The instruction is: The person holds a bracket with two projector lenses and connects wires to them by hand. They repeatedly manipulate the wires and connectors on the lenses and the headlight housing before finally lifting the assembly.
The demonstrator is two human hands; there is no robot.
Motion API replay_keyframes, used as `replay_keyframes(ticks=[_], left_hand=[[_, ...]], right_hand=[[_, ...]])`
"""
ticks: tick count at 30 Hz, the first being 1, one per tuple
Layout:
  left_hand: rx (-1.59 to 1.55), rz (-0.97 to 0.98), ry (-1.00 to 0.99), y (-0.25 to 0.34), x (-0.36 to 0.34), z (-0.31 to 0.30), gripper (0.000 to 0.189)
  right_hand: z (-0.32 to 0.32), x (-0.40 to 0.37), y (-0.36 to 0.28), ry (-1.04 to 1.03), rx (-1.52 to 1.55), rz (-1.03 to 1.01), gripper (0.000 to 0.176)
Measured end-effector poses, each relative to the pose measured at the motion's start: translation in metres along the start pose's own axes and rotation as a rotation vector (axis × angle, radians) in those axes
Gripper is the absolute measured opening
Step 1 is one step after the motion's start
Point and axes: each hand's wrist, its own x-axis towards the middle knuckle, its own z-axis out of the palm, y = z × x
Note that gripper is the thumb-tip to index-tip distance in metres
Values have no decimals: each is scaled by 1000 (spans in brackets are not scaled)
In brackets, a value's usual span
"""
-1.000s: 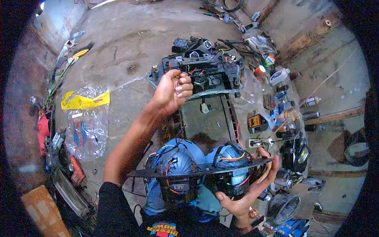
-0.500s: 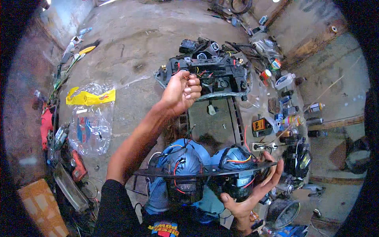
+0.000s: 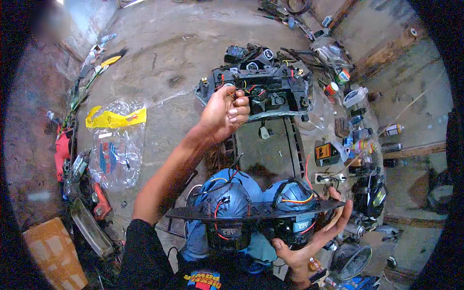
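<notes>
My left hand (image 3: 224, 110) is closed, thumb against curled fingers, at the near side of a black lamp housing (image 3: 285, 108) with loose coloured wires. What its fingertips pinch is too small to make out. My right hand (image 3: 314, 241) grips the right end of a thin black panel (image 3: 263, 211), thumb below and fingers at the edge. Two projector lamps, a left one (image 3: 231, 231) and a right one (image 3: 296, 227), are mounted through this panel above my lap. Red and yellow wires run around their rounded blue-grey tops.
A clear plastic bag with a yellow band (image 3: 116, 117) lies on the floor to the left, near a red tool (image 3: 100, 202). A power strip (image 3: 328, 178), a black-and-orange box (image 3: 326, 153) and several bottles line the right side, with a round black pan (image 3: 352, 261) closer in.
The whole view has shifted slightly, so most things appear a little further right. My left hand stays closed by the housing, and my right hand still holds the panel.
</notes>
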Motion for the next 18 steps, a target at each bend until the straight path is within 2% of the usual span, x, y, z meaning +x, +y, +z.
replay_keyframes(ticks=[8, 12, 18], left_hand=[[-26, 6, 1, 0, -4, 5, 29], [-40, -19, -29, 4, -7, 2, 29], [-91, 12, -27, 5, -20, 5, 37]], right_hand=[[-7, 0, 5, -48, -10, -41, 152], [1, -3, 9, 21, 110, -22, 150], [0, -9, 14, 15, 108, -54, 152]])
